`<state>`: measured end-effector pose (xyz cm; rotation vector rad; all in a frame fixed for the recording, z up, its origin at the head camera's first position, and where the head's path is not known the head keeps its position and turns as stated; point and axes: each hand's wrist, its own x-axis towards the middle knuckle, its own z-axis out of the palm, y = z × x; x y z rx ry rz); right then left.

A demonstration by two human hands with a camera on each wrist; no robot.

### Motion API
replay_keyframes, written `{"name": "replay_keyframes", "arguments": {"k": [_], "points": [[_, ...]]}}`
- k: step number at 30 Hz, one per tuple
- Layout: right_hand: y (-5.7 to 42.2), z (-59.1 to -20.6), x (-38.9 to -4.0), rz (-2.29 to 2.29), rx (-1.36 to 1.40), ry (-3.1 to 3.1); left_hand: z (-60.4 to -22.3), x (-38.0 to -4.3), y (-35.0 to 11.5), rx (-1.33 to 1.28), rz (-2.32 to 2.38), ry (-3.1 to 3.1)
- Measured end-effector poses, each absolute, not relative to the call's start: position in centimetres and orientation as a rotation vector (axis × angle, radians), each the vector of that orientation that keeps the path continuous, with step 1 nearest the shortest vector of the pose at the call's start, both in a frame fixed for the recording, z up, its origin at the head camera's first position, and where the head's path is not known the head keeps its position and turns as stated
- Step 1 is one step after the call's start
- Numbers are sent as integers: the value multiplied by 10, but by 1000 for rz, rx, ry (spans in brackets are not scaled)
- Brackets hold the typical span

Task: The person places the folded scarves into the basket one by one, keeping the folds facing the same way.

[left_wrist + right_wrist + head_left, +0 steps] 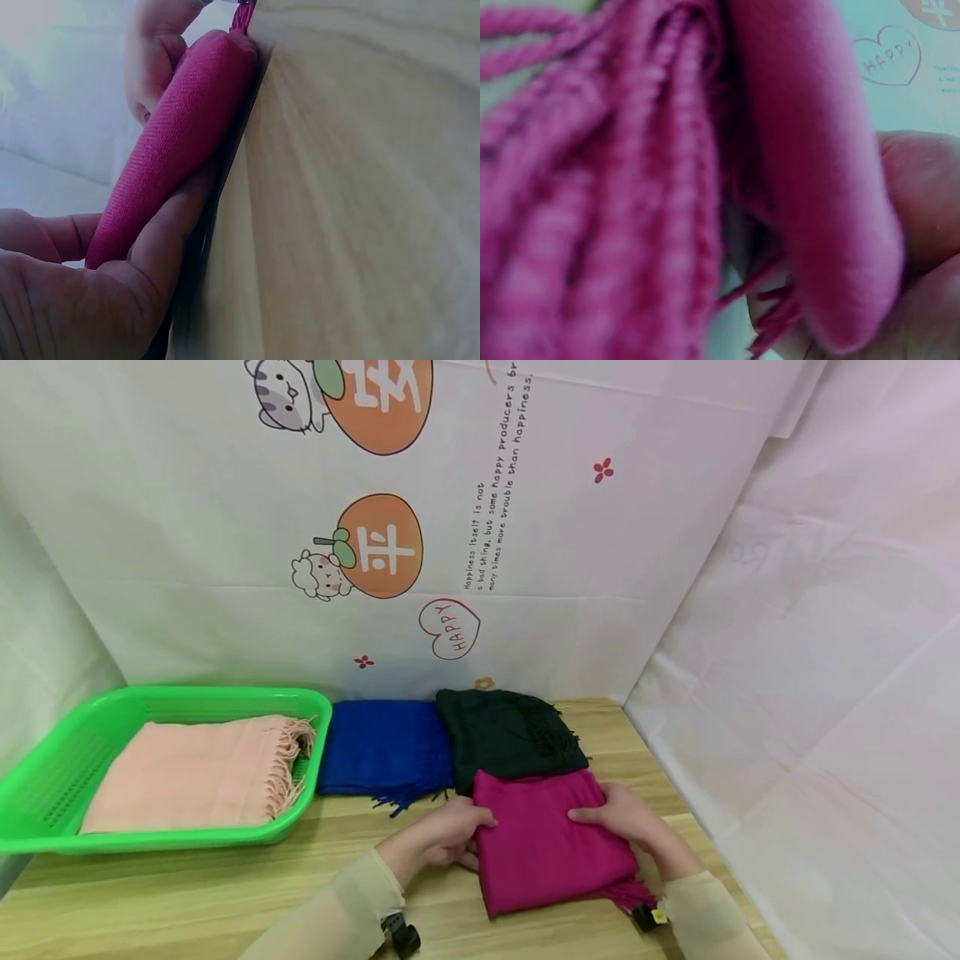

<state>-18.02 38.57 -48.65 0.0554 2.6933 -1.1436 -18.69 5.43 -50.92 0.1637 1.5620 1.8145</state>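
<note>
Left hand (448, 833) and right hand (630, 817) are gripping a folded magenta cloth (551, 839) from opposite sides, each curled partway round its thickness, thumb lying on top. In the left wrist view, fingers of the left hand are reaching beneath the fold, between cloth and bench (330, 835); this pressure from above and below is probably keeping the layers together. Holding both sides seems to be sharing the weight and keeping the fold flat. The magenta cloth is sitting toward the bench's right edge, its far side overlapping a dark green cloth (510, 735), while its fringe (630, 895) is trailing out near the right wrist.

Farther out, the dark green cloth is lying near the bench's far edge, touching a blue cloth (382, 743) on its left; both are folded, likely for compactness. Toward the far left corner, a green basket (150, 839) is holding a folded pale pink cloth (187, 772), apparently keeping it apart from the others. Behind everything, a printed white backdrop (555, 543) is rising along the far edge.
</note>
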Motion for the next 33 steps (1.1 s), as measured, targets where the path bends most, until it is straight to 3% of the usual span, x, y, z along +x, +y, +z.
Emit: {"name": "replay_keyframes", "arguments": {"k": [33], "points": [[364,-479,-171,-1413,30,2520,-504,-181,36,226,1801,1771]]}}
